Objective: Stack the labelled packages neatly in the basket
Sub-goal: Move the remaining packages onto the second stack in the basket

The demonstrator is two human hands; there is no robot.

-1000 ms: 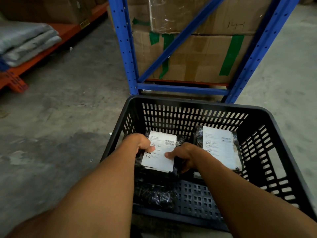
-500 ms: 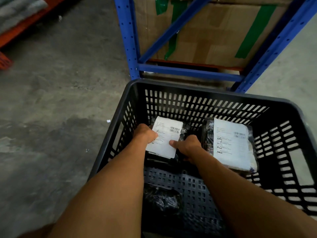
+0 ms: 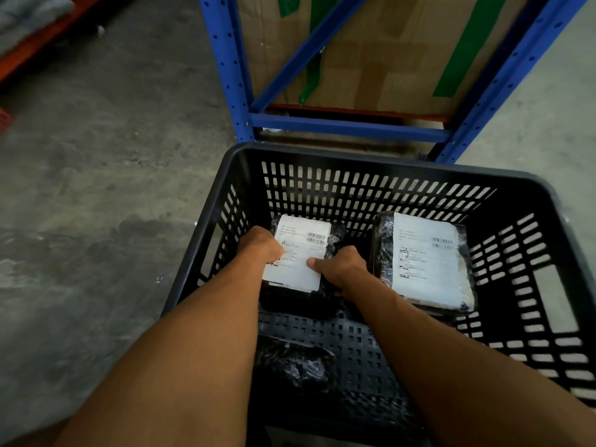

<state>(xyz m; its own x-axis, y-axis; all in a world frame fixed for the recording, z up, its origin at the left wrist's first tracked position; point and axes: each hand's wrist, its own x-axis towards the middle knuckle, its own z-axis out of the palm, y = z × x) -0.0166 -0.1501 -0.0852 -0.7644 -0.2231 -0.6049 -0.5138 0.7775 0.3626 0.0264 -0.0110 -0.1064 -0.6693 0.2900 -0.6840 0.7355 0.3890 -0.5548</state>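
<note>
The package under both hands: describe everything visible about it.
The held package is a flat, dark bundle in glossy plastic wrap with a white printed label carrying barcodes on top. It lies label-up at the far left of the black slotted basket, near its back wall. The left hand covers its left edge, the right hand its right edge, thumb on the label. A second labelled package lies apart to its right.

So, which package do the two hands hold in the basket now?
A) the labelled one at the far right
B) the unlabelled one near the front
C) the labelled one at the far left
C: the left hand and right hand grip the sides of the far-left labelled package.
</note>
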